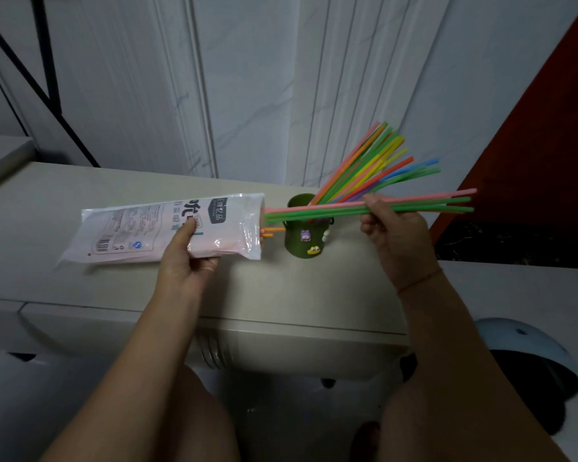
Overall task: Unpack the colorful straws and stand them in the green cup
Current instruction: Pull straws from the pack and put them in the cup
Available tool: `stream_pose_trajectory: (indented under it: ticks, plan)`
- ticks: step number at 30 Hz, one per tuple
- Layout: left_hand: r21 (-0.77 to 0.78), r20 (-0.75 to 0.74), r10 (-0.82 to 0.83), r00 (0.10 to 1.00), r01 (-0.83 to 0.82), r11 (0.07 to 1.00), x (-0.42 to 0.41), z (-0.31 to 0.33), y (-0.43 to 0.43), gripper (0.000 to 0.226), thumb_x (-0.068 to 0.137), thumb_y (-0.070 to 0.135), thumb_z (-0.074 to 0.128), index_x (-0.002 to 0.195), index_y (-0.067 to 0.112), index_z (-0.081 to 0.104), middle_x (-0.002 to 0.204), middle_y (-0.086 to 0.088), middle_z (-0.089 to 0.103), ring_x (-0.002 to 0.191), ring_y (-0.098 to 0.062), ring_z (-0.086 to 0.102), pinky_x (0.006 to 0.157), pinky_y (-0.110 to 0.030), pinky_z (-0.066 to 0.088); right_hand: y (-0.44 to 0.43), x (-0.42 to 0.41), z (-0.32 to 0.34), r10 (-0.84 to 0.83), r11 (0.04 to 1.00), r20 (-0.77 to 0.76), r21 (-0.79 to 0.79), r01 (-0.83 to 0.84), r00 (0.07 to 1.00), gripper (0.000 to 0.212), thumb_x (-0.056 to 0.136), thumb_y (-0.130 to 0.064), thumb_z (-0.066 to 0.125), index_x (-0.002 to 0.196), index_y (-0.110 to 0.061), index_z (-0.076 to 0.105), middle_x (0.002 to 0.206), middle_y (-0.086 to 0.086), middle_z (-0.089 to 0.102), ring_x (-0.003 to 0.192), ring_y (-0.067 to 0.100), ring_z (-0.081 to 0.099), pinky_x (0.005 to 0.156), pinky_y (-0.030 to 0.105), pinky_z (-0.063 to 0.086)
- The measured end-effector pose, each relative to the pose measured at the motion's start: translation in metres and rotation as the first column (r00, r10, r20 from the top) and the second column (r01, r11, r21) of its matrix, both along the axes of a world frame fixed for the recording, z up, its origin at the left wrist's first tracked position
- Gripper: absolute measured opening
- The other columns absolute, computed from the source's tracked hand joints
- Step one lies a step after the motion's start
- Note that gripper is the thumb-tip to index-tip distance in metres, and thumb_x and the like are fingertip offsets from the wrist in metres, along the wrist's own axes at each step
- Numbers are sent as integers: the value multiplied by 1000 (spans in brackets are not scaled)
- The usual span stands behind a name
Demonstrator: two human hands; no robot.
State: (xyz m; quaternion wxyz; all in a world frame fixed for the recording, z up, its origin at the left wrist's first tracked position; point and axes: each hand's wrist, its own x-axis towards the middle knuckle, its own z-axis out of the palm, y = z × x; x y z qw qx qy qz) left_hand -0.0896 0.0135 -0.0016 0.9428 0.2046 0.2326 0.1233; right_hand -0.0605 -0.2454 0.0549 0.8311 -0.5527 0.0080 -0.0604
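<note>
My left hand [190,251] grips a clear plastic straw bag [167,228] with printed labels, held level just above the beige counter [80,281]. Orange straw ends poke out of its open right mouth. My right hand [392,235] pinches a few pink and green straws [414,203], lying horizontal, their left ends still at the bag's mouth. Between the hands stands the green cup [302,243] with small stickers. Many colorful straws [371,165] lean out of it, fanning up to the right.
A white panelled wall rises behind the counter. A dark red panel [548,145] stands at the right. A pale blue rounded object [528,345] sits low at the right, beside my knees.
</note>
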Motion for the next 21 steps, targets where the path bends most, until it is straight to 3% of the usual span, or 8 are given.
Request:
stream_pose_trajectory:
  ticks: [13, 18, 21]
  plan:
    - [8, -15, -7, 1000, 8, 1000, 0, 0, -3, 26, 84, 1, 63, 104, 17, 63, 96, -4, 75, 97, -19, 70, 80, -48, 56, -28, 11, 19, -218, 942, 135, -228, 245, 967, 11, 85, -4, 64, 74, -6, 63, 47, -7, 62, 45, 5, 56, 48, 16, 48]
    - [3, -8, -10, 1000, 10, 1000, 0, 2, -6, 26, 84, 0, 63, 104, 16, 63, 97, -4, 75, 100, -21, 69, 81, -48, 56, -10, 14, 10, -176, 902, 161, -369, 225, 971, 9, 84, -3, 64, 75, -3, 65, 45, -5, 61, 42, 5, 57, 47, 17, 51]
    - [4, -8, -17, 1000, 17, 1000, -1, 4, -8, 25, 84, 0, 63, 104, 16, 62, 92, -4, 76, 95, -21, 71, 75, -45, 58, 4, 19, -2, -129, 868, 132, -465, 176, 983, 21, 84, -4, 64, 66, -14, 64, 54, 5, 61, 42, 6, 59, 51, 24, 55]
